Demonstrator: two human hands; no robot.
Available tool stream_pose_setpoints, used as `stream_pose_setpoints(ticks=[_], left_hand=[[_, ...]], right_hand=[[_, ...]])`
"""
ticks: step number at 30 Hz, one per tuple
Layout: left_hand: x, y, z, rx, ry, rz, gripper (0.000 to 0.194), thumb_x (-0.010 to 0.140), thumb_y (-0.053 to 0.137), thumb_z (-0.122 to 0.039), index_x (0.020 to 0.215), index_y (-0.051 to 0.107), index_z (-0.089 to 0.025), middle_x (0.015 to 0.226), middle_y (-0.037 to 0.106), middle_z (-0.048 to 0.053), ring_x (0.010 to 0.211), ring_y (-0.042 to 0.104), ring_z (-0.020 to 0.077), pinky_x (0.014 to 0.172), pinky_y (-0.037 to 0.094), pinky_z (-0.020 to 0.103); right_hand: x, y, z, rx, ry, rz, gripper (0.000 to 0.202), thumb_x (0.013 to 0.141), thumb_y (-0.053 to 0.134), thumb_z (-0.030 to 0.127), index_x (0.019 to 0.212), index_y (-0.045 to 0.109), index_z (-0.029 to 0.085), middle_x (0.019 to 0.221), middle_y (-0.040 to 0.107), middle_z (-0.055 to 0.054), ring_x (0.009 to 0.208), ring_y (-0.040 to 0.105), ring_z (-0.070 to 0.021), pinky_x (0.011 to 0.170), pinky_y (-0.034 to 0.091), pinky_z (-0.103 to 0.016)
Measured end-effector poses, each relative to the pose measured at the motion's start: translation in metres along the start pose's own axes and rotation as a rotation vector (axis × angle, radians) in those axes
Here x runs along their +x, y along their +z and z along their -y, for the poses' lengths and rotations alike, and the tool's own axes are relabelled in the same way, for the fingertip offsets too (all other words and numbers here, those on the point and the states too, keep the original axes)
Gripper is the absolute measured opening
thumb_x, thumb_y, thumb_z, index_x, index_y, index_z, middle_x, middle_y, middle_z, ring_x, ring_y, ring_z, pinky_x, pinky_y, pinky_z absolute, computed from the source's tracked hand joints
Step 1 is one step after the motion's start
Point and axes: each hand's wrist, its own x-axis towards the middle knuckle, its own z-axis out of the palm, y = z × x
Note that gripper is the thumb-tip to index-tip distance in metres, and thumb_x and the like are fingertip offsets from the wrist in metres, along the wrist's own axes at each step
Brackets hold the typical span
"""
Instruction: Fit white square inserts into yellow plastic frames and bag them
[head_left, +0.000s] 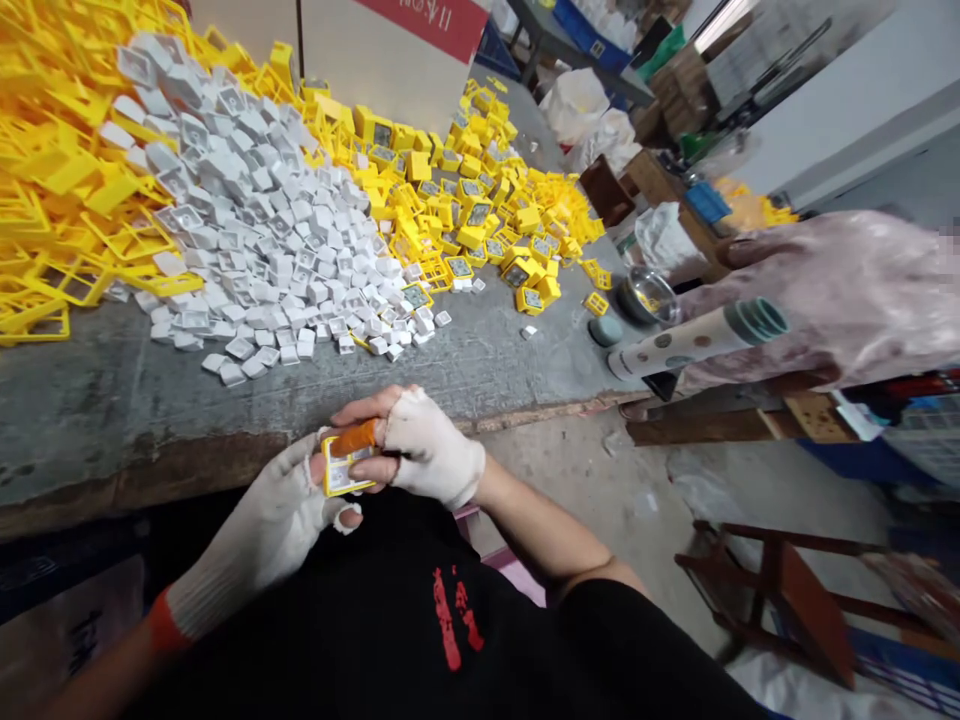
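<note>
The small rectangular yellow plastic frame with pale pieces in its openings point(342, 479) lies between the two hands, just in front of the grey tabletop point(495, 355). The white-gloved left hand point(281, 510), fingers partly curled, holds its left side; the white-gloved right hand point(431, 447), closed in a pinch, grips its right side, an orange-wrapped finger across the top. On the tabletop, a round metal bowl point(637, 286) contains small yellow pieces. Farther back, a blue plastic bin point(600, 46) contains whitish material.
</note>
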Motion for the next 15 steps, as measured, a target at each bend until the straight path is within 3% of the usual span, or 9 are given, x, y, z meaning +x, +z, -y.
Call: stream_pose_setpoints(ticks=[2,5,7,9,11,13,15], left_hand=[[0.000,0.003,-0.003,-0.002,0.016,-0.072,0.052,0.063,0.114,-0.042,0.105,0.090,-0.024,0.101,0.085,0.013,0.082,0.078,0.0299,0.055,0.061,0.031],[0.001,0.007,-0.008,0.009,0.053,-0.171,0.060,0.055,0.117,-0.041,0.104,0.089,-0.021,0.096,0.084,0.011,0.079,0.078,0.0289,0.055,0.061,0.032],[0.001,0.009,-0.009,0.019,0.071,-0.193,0.064,0.051,0.118,-0.041,0.102,0.088,-0.019,0.094,0.083,0.010,0.078,0.078,0.0288,0.055,0.061,0.032],[0.002,0.008,-0.008,0.015,0.072,-0.190,0.067,0.047,0.119,-0.041,0.102,0.087,-0.019,0.093,0.083,0.009,0.079,0.079,0.0305,0.054,0.061,0.032],[0.002,0.005,-0.006,0.009,0.077,-0.175,0.068,0.050,0.119,-0.043,0.105,0.087,-0.020,0.095,0.083,0.010,0.082,0.080,0.0314,0.055,0.062,0.032],[0.003,0.000,-0.004,0.004,0.088,-0.155,0.065,0.057,0.117,-0.045,0.109,0.087,-0.021,0.101,0.085,0.011,0.083,0.081,0.0303,0.056,0.062,0.031],[0.003,-0.002,-0.003,0.000,0.091,-0.141,0.060,0.062,0.115,-0.043,0.109,0.086,-0.021,0.104,0.085,0.012,0.083,0.081,0.0296,0.056,0.061,0.030]], right_hand=[[0.012,-0.034,-0.035,-0.035,0.052,-0.013,0.032,0.110,0.075,0.054,0.133,0.086,0.035,0.136,0.088,-0.005,0.124,0.083,-0.0267,0.110,0.067,-0.045],[0.042,-0.095,-0.102,-0.415,0.476,-0.144,0.039,0.107,0.072,0.032,0.144,0.083,0.033,0.130,0.088,-0.005,0.123,0.082,-0.0301,0.111,0.068,-0.051],[0.065,-0.126,-0.141,-0.524,0.622,-0.122,0.052,0.094,0.080,0.020,0.146,0.082,0.026,0.137,0.086,-0.012,0.127,0.081,-0.0372,0.113,0.067,-0.056],[0.085,-0.142,-0.167,-0.594,0.739,0.010,0.058,0.081,0.090,0.015,0.138,0.085,0.023,0.135,0.086,-0.014,0.124,0.082,-0.0409,0.111,0.067,-0.055],[0.098,-0.147,-0.182,-0.598,0.799,0.113,0.055,0.072,0.095,0.013,0.125,0.089,0.022,0.121,0.089,-0.011,0.116,0.084,-0.0395,0.105,0.068,-0.052],[0.103,-0.149,-0.189,-0.549,0.803,0.122,0.043,0.069,0.096,0.010,0.109,0.090,0.023,0.099,0.087,-0.006,0.103,0.084,-0.0349,0.099,0.069,-0.049],[0.098,-0.153,-0.191,-0.504,0.783,0.051,0.031,0.068,0.097,0.011,0.093,0.087,0.025,0.084,0.081,-0.002,0.093,0.081,-0.0309,0.095,0.069,-0.048]])
